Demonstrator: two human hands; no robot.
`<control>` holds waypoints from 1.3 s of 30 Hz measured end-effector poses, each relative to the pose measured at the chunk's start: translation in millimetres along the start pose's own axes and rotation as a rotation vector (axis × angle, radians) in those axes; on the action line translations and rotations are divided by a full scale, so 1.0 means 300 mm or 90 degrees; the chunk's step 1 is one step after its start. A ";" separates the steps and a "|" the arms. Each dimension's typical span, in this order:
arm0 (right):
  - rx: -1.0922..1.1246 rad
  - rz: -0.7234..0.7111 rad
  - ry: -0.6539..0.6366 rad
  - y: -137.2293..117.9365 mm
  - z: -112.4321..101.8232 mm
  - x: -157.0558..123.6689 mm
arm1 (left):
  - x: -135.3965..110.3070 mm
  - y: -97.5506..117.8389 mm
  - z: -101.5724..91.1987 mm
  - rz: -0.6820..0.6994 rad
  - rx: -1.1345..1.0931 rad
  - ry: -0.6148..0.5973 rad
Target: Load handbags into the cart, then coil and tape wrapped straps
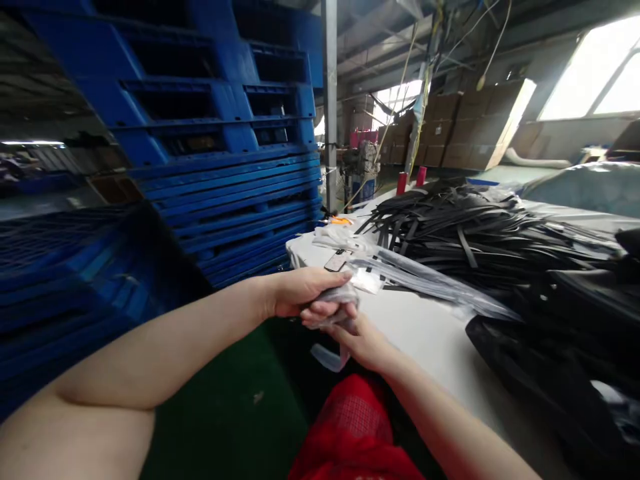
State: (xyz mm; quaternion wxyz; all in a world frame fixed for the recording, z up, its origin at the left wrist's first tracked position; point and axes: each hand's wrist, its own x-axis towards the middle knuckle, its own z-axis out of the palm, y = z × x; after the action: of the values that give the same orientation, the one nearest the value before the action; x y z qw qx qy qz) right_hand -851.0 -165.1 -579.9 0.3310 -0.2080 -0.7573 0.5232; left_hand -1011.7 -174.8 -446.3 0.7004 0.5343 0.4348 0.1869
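In the head view, my left hand (307, 290) is closed round a crumpled bundle of translucent plastic strip (345, 293) at the table's near left corner. My right hand (367, 343) meets it from below right, its fingers closed on the lower part of the same bundle and partly hidden. A loose end of the strip (327, 358) dangles under the hands. Just beyond lie long clear plastic strips (425, 277) and a small white packet (367, 280). A flat, phone-like rectangle (337, 260) rests beside them.
Stacked blue pallets (240, 180) rise at the left. A large heap of black straps (490, 227) covers the far part of the white table (425, 333). Black material (565, 340) lies at the right. Behind are two red spools (401, 183), an orange tool (340, 220) and cardboard boxes (465, 127).
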 end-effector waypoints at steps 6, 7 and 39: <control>0.381 0.113 -0.255 -0.069 0.156 -0.092 | 0.082 -0.154 0.017 0.518 0.196 0.602; 0.388 0.110 -0.243 -0.094 0.124 -0.106 | 0.101 -0.192 0.018 0.527 0.285 0.622; 0.433 0.291 0.077 0.054 -0.216 -0.315 | 0.377 -0.376 0.154 0.349 0.722 0.278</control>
State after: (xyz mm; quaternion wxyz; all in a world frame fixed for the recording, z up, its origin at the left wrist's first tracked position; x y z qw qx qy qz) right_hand -739.5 -179.2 -606.6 0.2999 -0.2797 -0.4550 0.7904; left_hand -934.9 -160.2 -593.1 0.1335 0.8612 0.4459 0.2043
